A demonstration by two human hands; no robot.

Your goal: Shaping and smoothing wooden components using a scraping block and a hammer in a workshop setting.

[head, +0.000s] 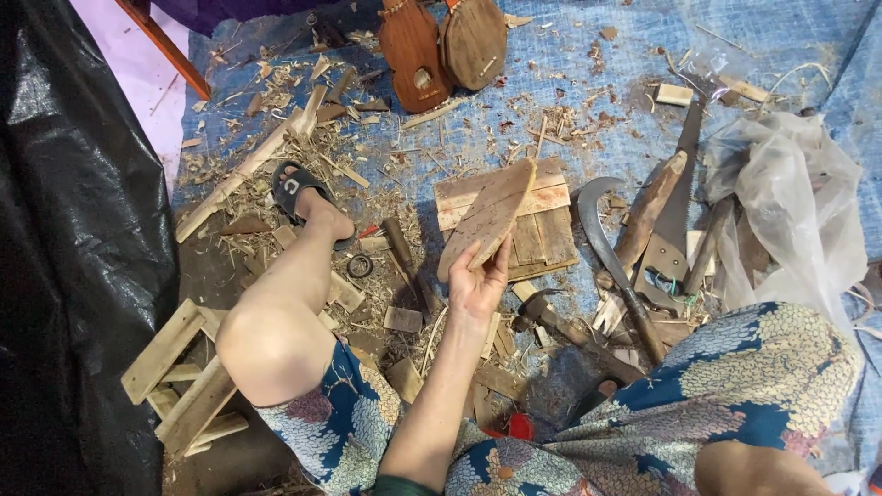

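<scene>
**Slab up off the block**

Blue tarp (588,64) fills the floor, littered with chips, black sheeting (64,230) at nine o'clock. Wooden block (542,230) sits dead centre. Sickle (602,239) lies at three o'clock of it. The left hand (478,280) pinches the wood slab (487,220) by its lower end, slab rising toward twelve o'clock, tilted over the block. Right hand's out of shot.

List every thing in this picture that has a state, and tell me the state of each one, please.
Left hand: gripping the wood piece.
Wood piece: held up, tilted, above the board.
Board: flat on the blue tarp.
Sickle: lying untouched.
Saw: lying untouched.
Plastic bag: crumpled.
Right hand: not in view.
</scene>
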